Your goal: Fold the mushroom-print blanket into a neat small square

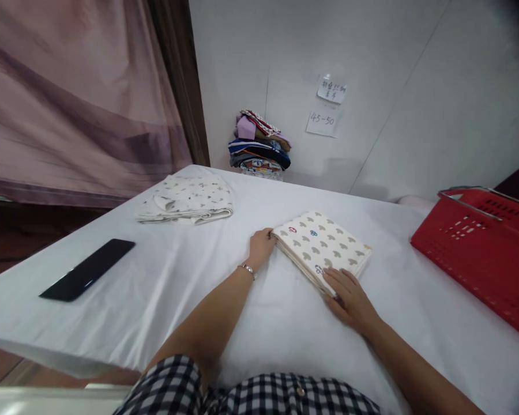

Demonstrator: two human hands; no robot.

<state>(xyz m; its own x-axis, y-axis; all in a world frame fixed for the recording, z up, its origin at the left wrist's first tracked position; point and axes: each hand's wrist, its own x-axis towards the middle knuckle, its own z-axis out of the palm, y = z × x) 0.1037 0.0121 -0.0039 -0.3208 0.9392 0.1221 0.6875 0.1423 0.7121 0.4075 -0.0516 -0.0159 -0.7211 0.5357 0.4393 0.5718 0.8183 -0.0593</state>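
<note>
A cream cloth (324, 239) with grey mushroom-like shapes lies folded into a thick rectangle on the white-covered table (190, 271). My left hand (260, 245), with a silver bracelet at the wrist, is closed on its left corner; the fingertips are partly hidden at the fold. At the near corner, my right hand (348, 297) grips the edge, fingers together on top and thumb below. Farther left rests a second white cloth (190, 199) with small dark prints, loosely folded, touched by neither hand.
A black flat object (89, 271) lies at the table's left. A red basket (480, 248) stands at the right edge. Behind the table is a stack of folded fabrics (260, 144) by the wall, which bears paper notes (323, 121). A pink curtain (78, 98) hangs at the left.
</note>
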